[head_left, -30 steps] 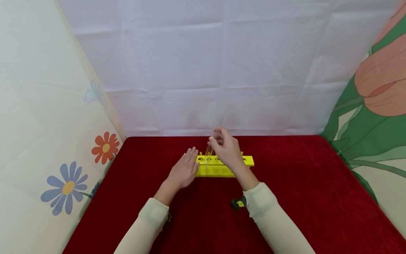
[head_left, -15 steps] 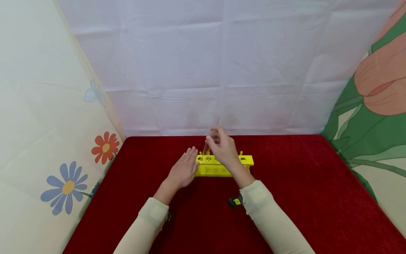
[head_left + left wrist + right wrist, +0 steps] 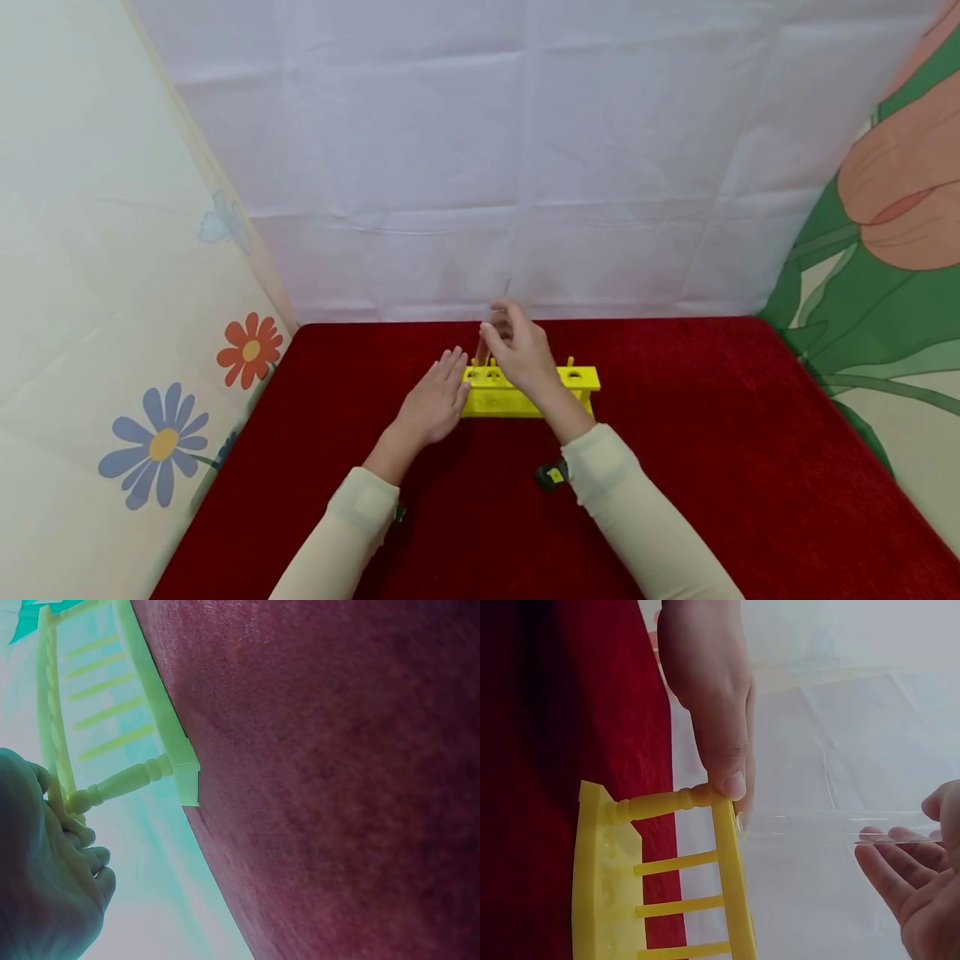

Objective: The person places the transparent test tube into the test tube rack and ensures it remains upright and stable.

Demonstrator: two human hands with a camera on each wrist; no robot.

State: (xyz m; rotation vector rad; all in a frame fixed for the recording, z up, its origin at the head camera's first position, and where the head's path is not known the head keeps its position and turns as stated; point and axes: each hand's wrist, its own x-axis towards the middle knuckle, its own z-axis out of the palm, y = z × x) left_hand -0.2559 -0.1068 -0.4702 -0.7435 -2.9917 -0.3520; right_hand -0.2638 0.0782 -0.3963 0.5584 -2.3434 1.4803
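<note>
Near the head view's centre, the right hand (image 3: pixel 525 350) is pinching a clear test tube (image 3: pixel 802 823) over the yellow test-tube rack (image 3: pixel 501 405), whose left end the straight-fingered left hand (image 3: pixel 432 403) is touching

- Rack (image 3: pixel 510 404), frame centre: smooth plastic.
- Tube (image 3: pixel 802 825): clear, glossy; glass or plastic unclear.
- Table cover (image 3: pixel 750 458), lower frame: velvety cloth.
- Backdrop (image 3: pixel 525 150), upper frame: creased cloth.

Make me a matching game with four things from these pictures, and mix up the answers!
Things:
1. rack
2. tube
3. table
4. left hand

Clues:
A. red on top
B. touching the yellow thing's left end
C. yellow
D. see-through, held in the right hand

Right pairs: 1-C, 2-D, 3-A, 4-B
</note>
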